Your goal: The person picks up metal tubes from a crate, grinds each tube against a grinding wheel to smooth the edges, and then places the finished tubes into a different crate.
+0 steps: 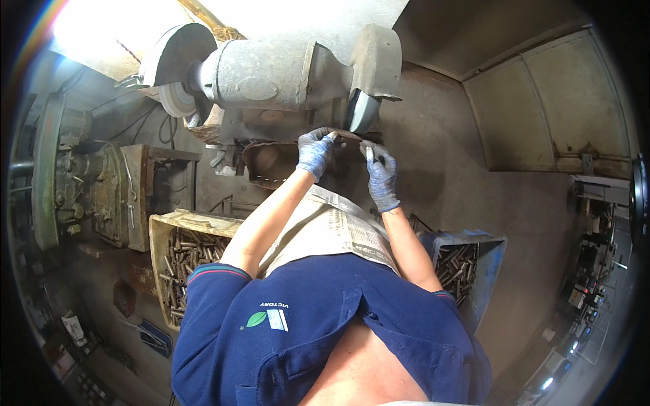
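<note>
Far left of the frame: a green cast machine [64, 179], dim and idle. Lower left: a cream crate [166, 233] filled with short rusty metal rods lying in no order. Upper centre: a double-ended bench grinder [271, 71], grey with dust; its left wheel [177, 100] sits bare at upper left, its right wheel [362, 111] under a hood at centre. Left hand [315, 152], in a blue knit glove, is curled shut around the left end of a thin dark metal piece [349, 137]. Right hand [381, 177], gloved the same, is pinched closed on the other end, a pale tip showing between the fingers. The piece lies just below the right wheel; whether it touches the stone cannot be told. Its long axis runs roughly left to right across the frame, dipping slightly toward the right hand, set across the wheel's face rather than end-on. A newspaper sheet [332, 227] covers the lap below the forearms. Lower right: a blue crate [491, 247] holding more rods. Judged risks: the knit fingertips sit very near the wheel, so a glove could snag if the piece is fed in too far; a narrow piece held crosswise could catch and kick out of a light pinch; forearms are bare to sparks.
</note>
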